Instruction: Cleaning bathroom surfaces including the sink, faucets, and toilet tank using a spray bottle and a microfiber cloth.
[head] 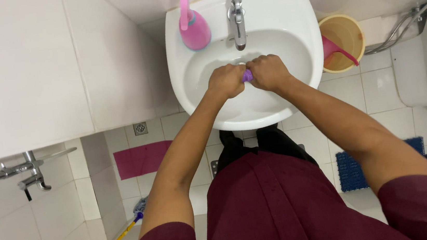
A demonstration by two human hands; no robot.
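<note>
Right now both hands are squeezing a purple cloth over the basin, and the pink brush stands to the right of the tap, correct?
Not quite. The head view shows the pink brush standing to the left of the tap, not the right. The rest holds: the left hand and right hand squeeze the purple cloth over the basin.

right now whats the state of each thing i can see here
left hand: closed on the purple cloth
right hand: closed on the purple cloth
purple cloth: bunched between both hands, over the basin
sink: no water pooled in it
tap: no water running
pink brush: upright on the sink rim
bucket: on the floor, pink scoop inside
</note>
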